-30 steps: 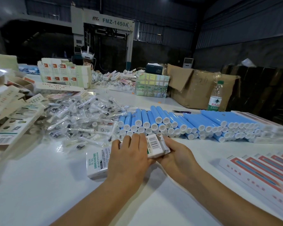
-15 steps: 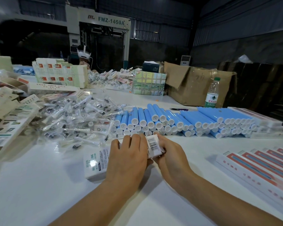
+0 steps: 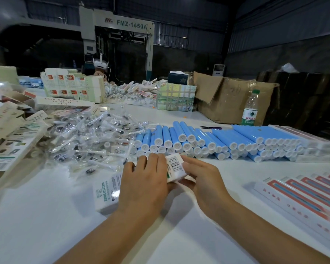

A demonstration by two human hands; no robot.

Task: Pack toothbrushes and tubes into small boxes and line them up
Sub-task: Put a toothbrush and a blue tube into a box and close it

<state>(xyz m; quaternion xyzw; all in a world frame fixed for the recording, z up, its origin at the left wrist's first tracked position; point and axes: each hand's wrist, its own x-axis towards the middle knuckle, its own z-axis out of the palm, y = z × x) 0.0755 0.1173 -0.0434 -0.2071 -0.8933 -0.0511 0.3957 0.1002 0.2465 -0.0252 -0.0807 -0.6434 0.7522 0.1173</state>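
While gripped: white box (image 3: 175, 167) (barcode end).

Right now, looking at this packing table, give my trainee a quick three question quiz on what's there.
1. True or false: both hands are on the small white box.
2. Which lies nearest the right hand? A) water bottle B) blue tubes C) cardboard carton
3. Fill in: the bagged brush heads lie to the ___ of the blue tubes.

Key: 1 true, the left hand covers its top while the right hand holds its end; 2 B; 3 left.
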